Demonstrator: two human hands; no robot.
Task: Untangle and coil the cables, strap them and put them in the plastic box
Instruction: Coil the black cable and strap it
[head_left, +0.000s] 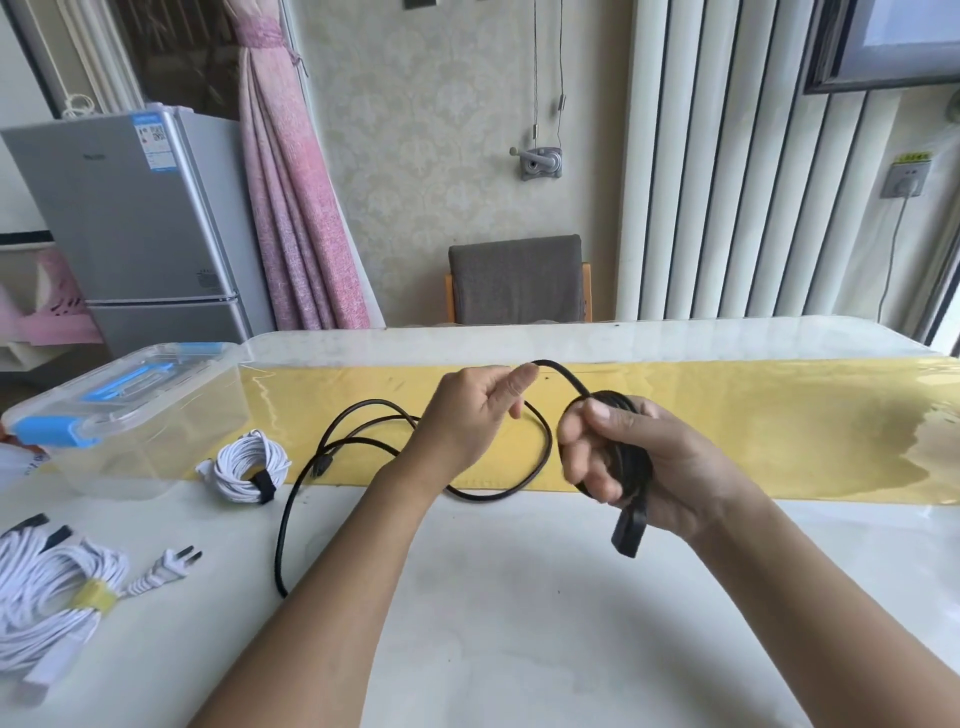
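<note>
At far left, white bundle, yellow-strapped, lies beside lidded plastic box; white coil, black-strapped, sits near box, likely for loading; black cable trails loose on table; left hand pinches strand, probably feeding slack; right hand curls round gathered turns so coil cannot spring open; plug dangles below.

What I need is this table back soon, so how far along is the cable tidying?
Done: the small white coil wears a black strap, the large white bundle a yellow strap. In hand: the right hand holds coils of the black cable, the left hand pinches the next loop. Left: its loose length, strapping, then boxing all three; the plastic box is lidded.
</note>
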